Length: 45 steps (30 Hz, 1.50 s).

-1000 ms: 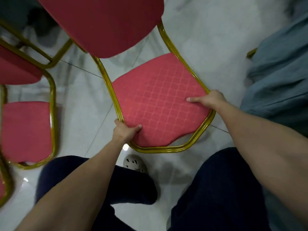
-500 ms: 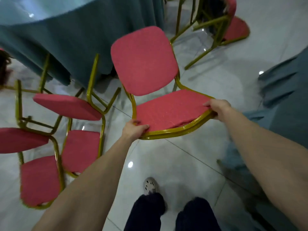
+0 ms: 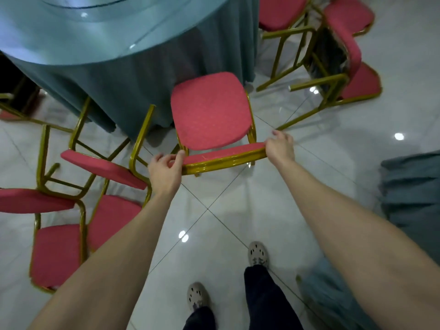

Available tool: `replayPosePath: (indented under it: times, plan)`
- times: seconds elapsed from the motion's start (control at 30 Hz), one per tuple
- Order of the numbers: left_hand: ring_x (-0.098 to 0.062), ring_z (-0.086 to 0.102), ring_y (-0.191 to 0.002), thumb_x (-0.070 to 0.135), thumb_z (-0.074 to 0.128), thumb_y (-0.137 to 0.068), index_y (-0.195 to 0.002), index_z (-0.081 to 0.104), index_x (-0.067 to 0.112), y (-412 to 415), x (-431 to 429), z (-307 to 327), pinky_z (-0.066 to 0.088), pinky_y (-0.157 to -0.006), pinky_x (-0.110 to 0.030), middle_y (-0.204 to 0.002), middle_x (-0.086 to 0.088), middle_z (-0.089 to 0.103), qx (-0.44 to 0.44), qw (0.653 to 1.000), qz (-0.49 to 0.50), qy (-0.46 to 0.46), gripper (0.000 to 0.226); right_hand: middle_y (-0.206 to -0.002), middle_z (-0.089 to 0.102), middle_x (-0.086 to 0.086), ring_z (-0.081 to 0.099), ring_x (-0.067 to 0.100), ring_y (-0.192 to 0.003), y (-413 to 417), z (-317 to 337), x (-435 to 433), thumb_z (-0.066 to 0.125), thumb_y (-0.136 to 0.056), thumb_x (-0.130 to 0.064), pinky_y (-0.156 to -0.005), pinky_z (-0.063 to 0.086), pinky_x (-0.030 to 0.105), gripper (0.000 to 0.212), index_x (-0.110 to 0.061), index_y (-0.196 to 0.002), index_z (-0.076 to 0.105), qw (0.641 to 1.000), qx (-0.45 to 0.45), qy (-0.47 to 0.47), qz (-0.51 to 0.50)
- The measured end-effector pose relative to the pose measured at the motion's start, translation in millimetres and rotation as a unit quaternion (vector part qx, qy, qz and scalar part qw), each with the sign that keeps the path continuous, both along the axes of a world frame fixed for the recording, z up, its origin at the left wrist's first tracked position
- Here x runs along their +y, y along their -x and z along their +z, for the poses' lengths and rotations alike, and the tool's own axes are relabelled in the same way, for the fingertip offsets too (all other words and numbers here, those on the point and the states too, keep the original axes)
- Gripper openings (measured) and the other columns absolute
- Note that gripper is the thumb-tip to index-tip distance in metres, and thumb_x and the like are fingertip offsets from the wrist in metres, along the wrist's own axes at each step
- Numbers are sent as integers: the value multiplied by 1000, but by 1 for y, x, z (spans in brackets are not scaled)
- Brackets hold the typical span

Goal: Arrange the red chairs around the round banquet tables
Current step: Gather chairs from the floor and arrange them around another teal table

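Note:
A red chair point(image 3: 210, 115) with a gold metal frame hangs in front of me, its backrest toward the round banquet table point(image 3: 100, 39) draped in teal cloth. My left hand point(image 3: 165, 171) grips the seat's front left corner, thumb on the cushion edge. My right hand point(image 3: 279, 147) holds the front right corner of the seat frame. The seat is seen nearly edge-on.
Several tipped red chairs point(image 3: 57, 248) lie tangled at the left, their gold legs sticking up. More red chairs point(image 3: 352, 55) stand at the upper right. A second teal tablecloth point(image 3: 412, 194) hangs at the right. My feet point(image 3: 258, 254) stand on glossy white floor tiles.
The chair has moved away from me toward the table, held out at arm's length. Its seat now looks nearly edge-on. My view rose, and more of the table and floor shows.

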<state>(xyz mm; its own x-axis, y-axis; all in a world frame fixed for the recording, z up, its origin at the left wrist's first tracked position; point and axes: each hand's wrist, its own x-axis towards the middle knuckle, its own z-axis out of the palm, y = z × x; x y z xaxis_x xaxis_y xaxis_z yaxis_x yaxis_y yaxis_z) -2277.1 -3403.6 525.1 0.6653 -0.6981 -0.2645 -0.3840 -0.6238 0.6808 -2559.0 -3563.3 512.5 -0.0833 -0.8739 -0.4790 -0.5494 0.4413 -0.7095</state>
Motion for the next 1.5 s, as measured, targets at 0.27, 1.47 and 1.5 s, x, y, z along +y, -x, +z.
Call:
replayPosePath:
  times: [0.27,1.47,1.5]
  plan:
    - [-26,30,-154,75,30,-105,-145,57,26,3,-91,46,18,-129,-59,-151,-2,49,-163,982,-88,27,68,-128,55,0,45,25,-131,-42,11,-67,33,-108,-66,-113,40,43,56,-22,-127,60,923,68,282,252]
    - [-28,57,-136,24,66,-102,-149,58,13,-344,223,-14,47,-112,-40,-152,-10,58,-64,952,-255,-158,50,-139,65,7,66,23,-119,-371,-60,307,54,-109,-37,-105,53,39,43,-13,-144,57,974,42,22,224]
    - [-28,56,-137,27,66,-103,-150,57,13,-359,244,-16,47,-112,-40,-152,-10,57,-67,950,-254,-169,50,-139,66,7,66,22,-120,-383,-63,330,55,-109,-38,-105,53,38,44,-13,-145,57,973,40,7,228]
